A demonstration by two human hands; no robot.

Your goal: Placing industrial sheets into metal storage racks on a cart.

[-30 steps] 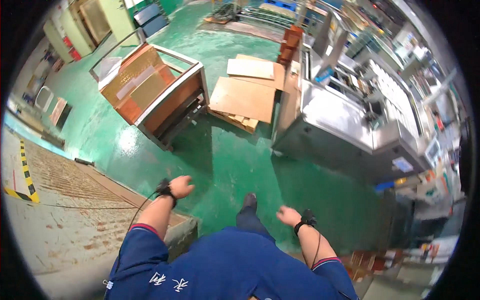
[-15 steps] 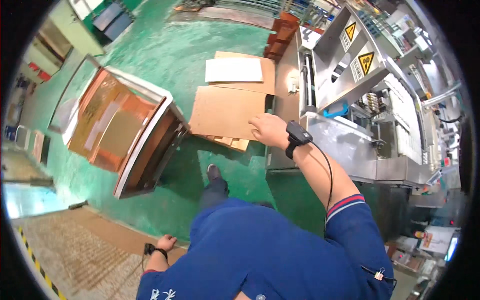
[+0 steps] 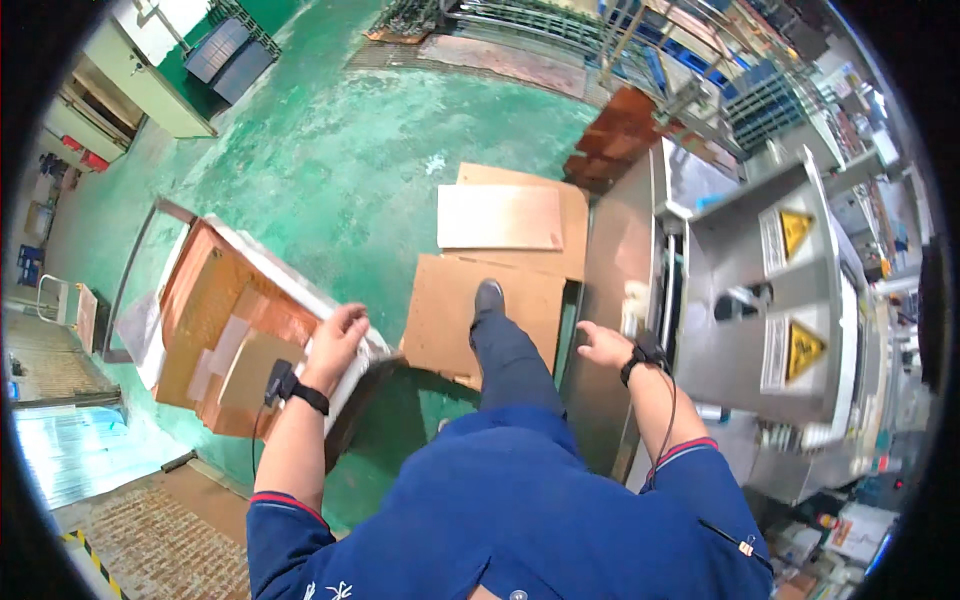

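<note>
Cardboard lies between the cart by the left hand and machine by the right hand, fingers apart.

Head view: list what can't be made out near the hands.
Head view: whether the left hand touches the cart; the hand covers that spot.
Head view: the underside of the right hand, hidden by the hand itself.
Head view: part of the cardboard, covered by the leg.
</note>
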